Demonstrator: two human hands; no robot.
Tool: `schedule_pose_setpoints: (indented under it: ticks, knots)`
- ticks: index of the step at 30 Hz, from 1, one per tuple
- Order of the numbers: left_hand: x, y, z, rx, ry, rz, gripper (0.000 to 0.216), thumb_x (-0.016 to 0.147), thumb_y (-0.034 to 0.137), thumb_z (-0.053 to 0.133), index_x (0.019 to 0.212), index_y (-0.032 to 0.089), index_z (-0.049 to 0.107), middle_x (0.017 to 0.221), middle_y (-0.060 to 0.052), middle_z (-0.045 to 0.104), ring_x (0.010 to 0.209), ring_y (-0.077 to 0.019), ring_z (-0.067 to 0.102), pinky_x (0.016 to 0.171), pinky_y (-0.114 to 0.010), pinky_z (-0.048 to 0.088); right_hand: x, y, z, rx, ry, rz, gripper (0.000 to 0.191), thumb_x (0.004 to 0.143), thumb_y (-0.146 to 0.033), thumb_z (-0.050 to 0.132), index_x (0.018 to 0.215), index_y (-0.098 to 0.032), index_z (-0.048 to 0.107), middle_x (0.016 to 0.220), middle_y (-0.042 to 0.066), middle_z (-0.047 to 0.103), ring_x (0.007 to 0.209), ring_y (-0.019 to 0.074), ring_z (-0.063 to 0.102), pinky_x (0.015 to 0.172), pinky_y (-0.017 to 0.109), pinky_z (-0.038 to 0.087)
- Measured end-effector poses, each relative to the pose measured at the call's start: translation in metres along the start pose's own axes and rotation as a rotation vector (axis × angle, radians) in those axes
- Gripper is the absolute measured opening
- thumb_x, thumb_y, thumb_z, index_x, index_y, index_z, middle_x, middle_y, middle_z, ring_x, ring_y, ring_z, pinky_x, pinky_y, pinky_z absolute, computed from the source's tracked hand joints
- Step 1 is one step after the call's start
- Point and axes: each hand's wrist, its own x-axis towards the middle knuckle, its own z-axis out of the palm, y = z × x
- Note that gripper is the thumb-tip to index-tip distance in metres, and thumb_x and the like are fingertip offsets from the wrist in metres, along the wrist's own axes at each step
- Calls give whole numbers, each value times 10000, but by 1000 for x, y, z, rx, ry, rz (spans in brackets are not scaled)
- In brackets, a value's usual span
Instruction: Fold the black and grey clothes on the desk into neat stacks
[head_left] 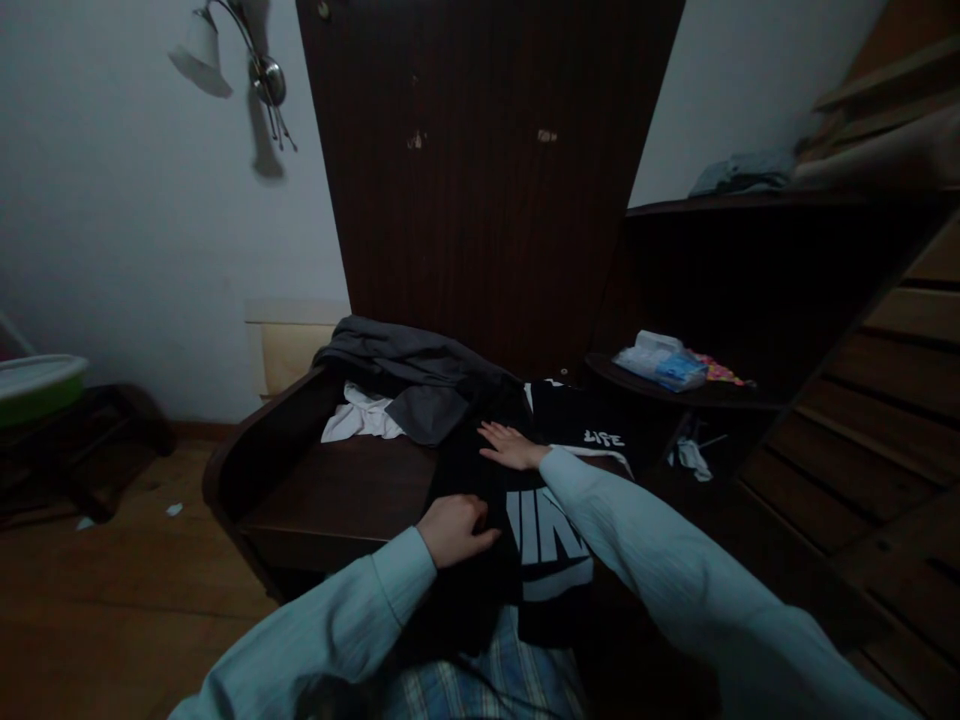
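Lying across the dark wooden bench, the black garment shows large pale block lettering above a broad pale curved band, the print partly covered by the right sleeve. Its near end reaches down over blue plaid cloth. The right hand rests palm-down on its far part, fingers slightly spread and extended over the black fabric. The left hand sits nearer, at its left side, fingers curled under and thumb pointing toward the lettering; whether they pinch fabric, I cannot tell.
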Motion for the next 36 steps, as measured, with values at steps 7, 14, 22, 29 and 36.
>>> schedule_pose_setpoints:
  ticks: [7, 14, 22, 29, 36]
  knots:
    - [5, 10, 8, 125, -11, -117, 225, 736, 313, 436, 686, 148, 580, 753, -88, 625, 718, -217, 607, 607, -292, 457, 0, 2, 2, -7, 18, 1, 669, 815, -580, 179, 1363, -197, 162, 1439, 43, 110, 1311, 218, 60, 1045, 405, 84]
    - [9, 13, 8, 89, 14, -39, 222, 758, 275, 413, 703, 159, 594, 764, -67, 631, 724, -199, 604, 603, -277, 447, 0, 1, 2, -26, 4, 5, 659, 825, -560, 166, 1366, -185, 146, 1440, 44, 95, 1311, 214, 54, 1045, 402, 83]
    - [3, -20, 1, -22, 113, -26, 221, 823, 295, 393, 777, 181, 577, 812, -28, 585, 801, -147, 557, 698, -234, 425, -2, 1, 6, -35, 62, -2, 649, 827, -571, 133, 1363, -206, 159, 1437, 37, 126, 1311, 203, 64, 1044, 403, 85]
    - [-9, -37, 0, -66, 156, -79, 209, 826, 255, 388, 804, 186, 584, 858, -29, 568, 837, -144, 531, 749, -237, 418, -15, -8, 10, -36, 102, -18, 622, 842, -539, 148, 1356, -192, 192, 1432, 49, 154, 1308, 196, 92, 1043, 387, 100]
    - [-6, -36, 10, -126, 176, 47, 188, 798, 230, 444, 911, 177, 584, 970, -46, 567, 927, -164, 503, 853, -272, 399, -29, -12, 22, -39, 162, -58, 583, 856, -508, 116, 1344, -210, 232, 1424, 33, 190, 1305, 178, 115, 1043, 381, 112]
